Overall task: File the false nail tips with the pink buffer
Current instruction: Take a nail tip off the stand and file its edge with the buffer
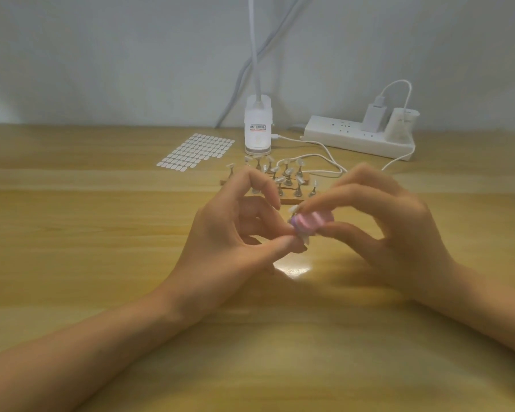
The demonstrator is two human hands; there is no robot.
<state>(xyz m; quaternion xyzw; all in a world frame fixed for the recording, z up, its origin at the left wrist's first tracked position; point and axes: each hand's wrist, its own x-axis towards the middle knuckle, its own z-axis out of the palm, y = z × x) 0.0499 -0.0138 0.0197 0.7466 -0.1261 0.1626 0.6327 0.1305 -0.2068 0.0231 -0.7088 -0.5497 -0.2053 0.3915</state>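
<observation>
Right grip: right hand (384,230) clamped on the pink buffer (311,223), thumb beneath.
Left grip: left hand (229,233) pinches a false nail tip (304,239).
Buffer: touching that tip, just right of the left grip.
Beyond both grips: wooden stand (292,200) on the tabletop (101,263).

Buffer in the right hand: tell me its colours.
The buffer is pink with a lilac end; the head view shows it.

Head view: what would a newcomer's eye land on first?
At mid-table the right hand pinches the pink buffer against a false nail tip that the left hand holds. Just behind them a wooden stand carries more tips, with a white lamp base and power strip by the wall.
</observation>
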